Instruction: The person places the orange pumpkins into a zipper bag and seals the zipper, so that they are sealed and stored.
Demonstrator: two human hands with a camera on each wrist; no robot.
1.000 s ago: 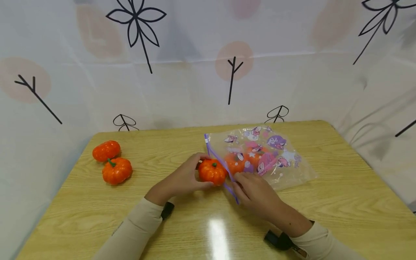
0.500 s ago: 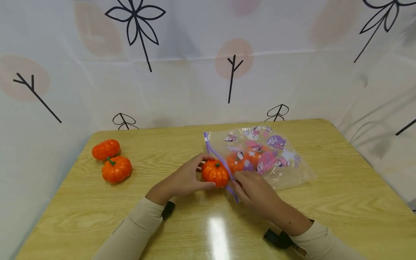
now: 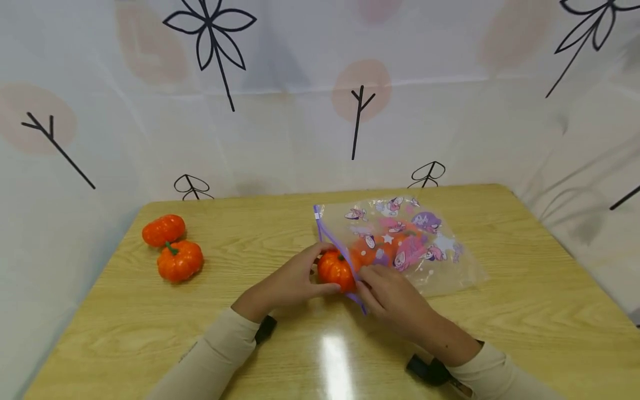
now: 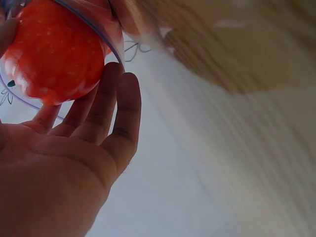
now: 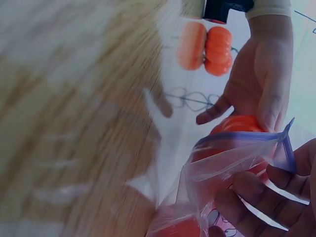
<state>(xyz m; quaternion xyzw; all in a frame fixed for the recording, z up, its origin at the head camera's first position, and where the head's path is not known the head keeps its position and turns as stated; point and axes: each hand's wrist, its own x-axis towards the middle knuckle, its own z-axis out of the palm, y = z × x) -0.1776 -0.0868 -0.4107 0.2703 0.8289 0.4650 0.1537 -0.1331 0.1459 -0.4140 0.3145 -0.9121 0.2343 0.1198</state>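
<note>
At the mouth of a clear zip bag my left hand grips a small orange toy pumpkin. Thumb and fingers curve round its sides, and its right part is behind the bag's purple zip edge. In the left wrist view the same pumpkin sits against the fingertips, inside the loop of the opening. My right hand pinches the near part of that edge; the right wrist view shows the purple strip between thumb and fingers. More orange pumpkins show through the printed plastic.
Two more toy pumpkins, one elongated and one round with a green stem, stand at the left of the wooden table. Behind the table hangs a patterned white cloth.
My left hand has moved right with the pumpkin, from just outside the bag's mouth to partly inside it. The right hand stays at the zip edge. The pumpkins in the bag have shifted slightly right.
</note>
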